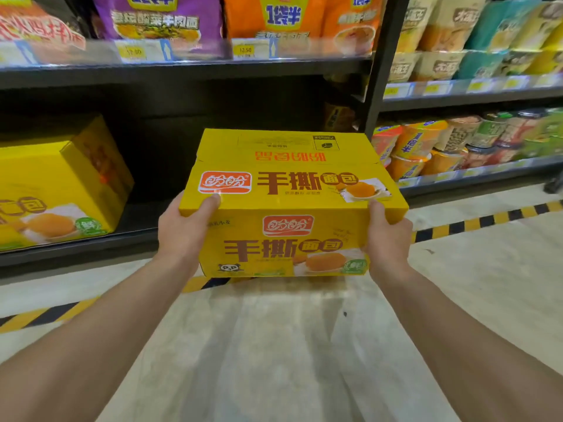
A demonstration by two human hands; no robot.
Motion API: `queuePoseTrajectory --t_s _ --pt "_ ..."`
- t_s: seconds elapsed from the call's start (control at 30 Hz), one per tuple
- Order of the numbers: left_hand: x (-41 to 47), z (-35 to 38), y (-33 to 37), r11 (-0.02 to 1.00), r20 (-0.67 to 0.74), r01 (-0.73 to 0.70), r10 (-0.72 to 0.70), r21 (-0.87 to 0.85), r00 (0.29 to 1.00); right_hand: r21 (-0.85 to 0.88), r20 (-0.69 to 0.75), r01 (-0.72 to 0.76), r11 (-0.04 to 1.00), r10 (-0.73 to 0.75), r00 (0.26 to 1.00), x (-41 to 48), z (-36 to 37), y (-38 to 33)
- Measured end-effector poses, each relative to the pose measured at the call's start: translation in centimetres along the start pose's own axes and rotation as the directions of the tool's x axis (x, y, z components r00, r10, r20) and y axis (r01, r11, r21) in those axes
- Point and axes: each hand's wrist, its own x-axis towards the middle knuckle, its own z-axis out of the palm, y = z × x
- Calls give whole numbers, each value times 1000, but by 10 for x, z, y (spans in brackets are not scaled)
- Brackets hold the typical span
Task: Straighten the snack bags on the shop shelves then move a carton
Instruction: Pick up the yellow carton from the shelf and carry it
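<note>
Out in front of you, above the floor (274, 345), a yellow carton (289, 205) hangs clear of the shelves. Your left hand (182, 229) grips its left side, thumb on the top near corner. Your right hand (387, 239) grips the right side, thumb over the top edge. The other fingers are hidden behind the carton. It sits roughly level, printed top up. A second carton (61, 184) stands on the bottom shelf (131, 242), left, well apart. Bags (158, 19) line the shelf above. Cups (441, 144) are stacked at right. Striped tape (487, 220) runs along the floor.
</note>
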Motion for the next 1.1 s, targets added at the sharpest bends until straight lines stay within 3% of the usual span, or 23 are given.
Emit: queuePoseTrajectory --t_s 0.2,0.43,0.6,0.87,0.97,1.03,1.1 --pt "-56 8 2 1000 -51 18 -16 25 999 -37 68 -7 999 9 998 -4 -45 0" --pt "-114 -5 -28 989 -137 149 -145 19 980 -101 103 -51 994 61 993 -31 -83 28" --pt "-136 -9 -64 974 -101 219 -214 48 972 -170 108 -31 985 50 993 -36 -101 58" --pt "-133 -10 -81 977 -42 191 -188 94 981 -203 158 -52 978 86 984 -44 -113 78" --pt "-133 -10 -85 978 -40 188 -185 89 982 -265 141 -98 959 139 980 -45 -110 78" --pt "-133 -9 -86 977 -41 197 -194 82 980 -316 67 -186 930 217 974 -50 -105 76" --pt "-134 -10 -85 976 -37 204 -202 78 979 -336 80 -269 903 312 947 -68 -93 75"
